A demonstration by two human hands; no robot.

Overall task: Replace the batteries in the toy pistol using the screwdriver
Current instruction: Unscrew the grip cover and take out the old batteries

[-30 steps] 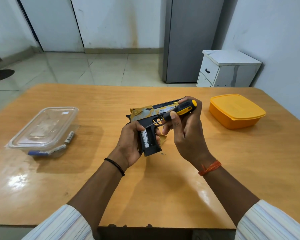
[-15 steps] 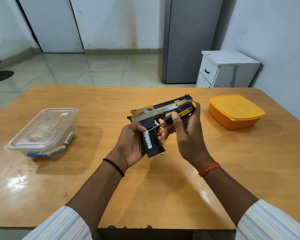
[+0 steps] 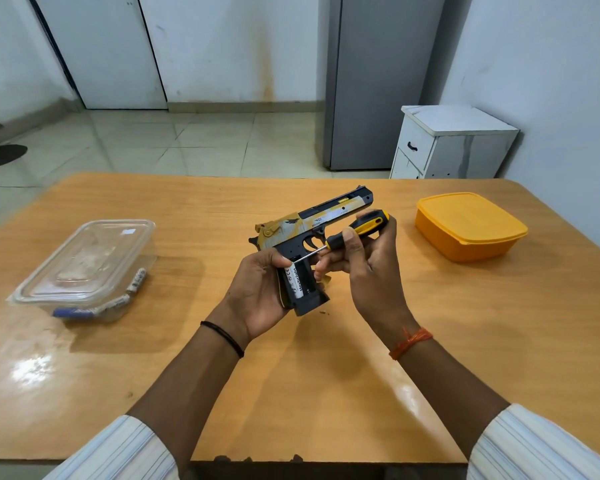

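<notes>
The black-and-yellow plastic toy pistol (image 3: 312, 233) is held above the middle of the orange-brown wooden table (image 3: 361, 375), at frame centre, barrel pointing to the upper right. The left hand (image 3: 257, 299) wraps its fingers round the grip from the left; the grip's side is open and a white cylindrical battery (image 3: 296, 284) sits exposed in it. The right hand (image 3: 371, 268) pinches the black-and-yellow-handled screwdriver (image 3: 355, 232) between thumb and fingers, the thin metal shaft slanting down-left with its tip at the top end of the battery. Risk, as a judgement: if the tip is levering the cell out, a slip could drive it into the left thumb, which lies just beside it, or could scar the contacts. The battery could also spring free and roll off the table. A small yellow piece (image 3: 324, 280), possibly the compartment cover, shows under the right fingers; whether it is held or lies on the table I cannot tell. Tiny dark specks (image 3: 323, 312) on the wood below the grip may be screws, easy to lose. At left, a clear lidded plastic box (image 3: 87, 268) holds further batteries; at upper right, a closed orange plastic container (image 3: 468, 225). Both stand well apart from the hands, obstructing nothing.
</notes>
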